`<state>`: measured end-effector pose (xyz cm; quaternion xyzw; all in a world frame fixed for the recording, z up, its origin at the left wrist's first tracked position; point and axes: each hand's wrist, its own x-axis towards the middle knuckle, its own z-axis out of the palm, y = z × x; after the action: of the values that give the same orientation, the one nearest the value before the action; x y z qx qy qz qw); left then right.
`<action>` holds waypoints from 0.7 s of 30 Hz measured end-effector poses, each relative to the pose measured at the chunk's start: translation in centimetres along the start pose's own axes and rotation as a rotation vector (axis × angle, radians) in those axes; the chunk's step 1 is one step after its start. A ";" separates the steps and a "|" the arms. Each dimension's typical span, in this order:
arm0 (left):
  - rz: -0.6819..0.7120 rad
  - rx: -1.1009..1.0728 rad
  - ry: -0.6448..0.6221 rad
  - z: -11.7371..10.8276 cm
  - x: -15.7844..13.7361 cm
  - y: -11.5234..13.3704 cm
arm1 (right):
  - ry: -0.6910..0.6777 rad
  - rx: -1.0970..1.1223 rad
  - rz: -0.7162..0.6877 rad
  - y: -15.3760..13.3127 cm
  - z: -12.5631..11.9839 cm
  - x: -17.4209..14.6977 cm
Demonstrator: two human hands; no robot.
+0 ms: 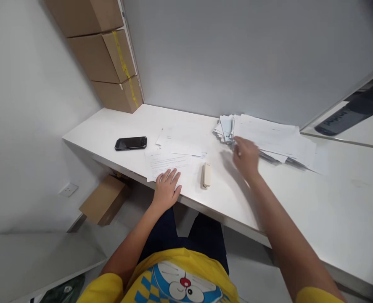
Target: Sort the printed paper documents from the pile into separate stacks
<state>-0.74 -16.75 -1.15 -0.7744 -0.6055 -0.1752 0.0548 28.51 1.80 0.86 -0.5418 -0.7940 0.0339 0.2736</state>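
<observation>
Pale walls (236, 54) enclose a white desk (331, 210), with cardboard boxes (88, 59) stacked near its far left corner. A spread paper pile (268, 132) lies at the back, right of centre; loose sheets (181, 141) lie left. Each sheet should be light, limp, slippery against its neighbours and easily creased, best pinched by an edge. Fingers spread, the left hand (166, 191) rests on the nearest one. The right hand (247, 158) curls at the small slips (226, 126) on the pile's left end (blur hides whether it grips any). A dark phone (131, 143) lies left of the sheets; a cream stapler (207, 175) sits between the hands.
</observation>
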 end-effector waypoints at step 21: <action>-0.049 0.094 0.095 -2.1 -4.9 -1.6 | -0.112 0.280 0.152 -4.4 5.4 2.5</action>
<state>-3.66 -21.45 -1.04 -0.7468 -0.6284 -0.1846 0.1153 21.61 3.52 -1.15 -0.5540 -0.7524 0.1950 0.2983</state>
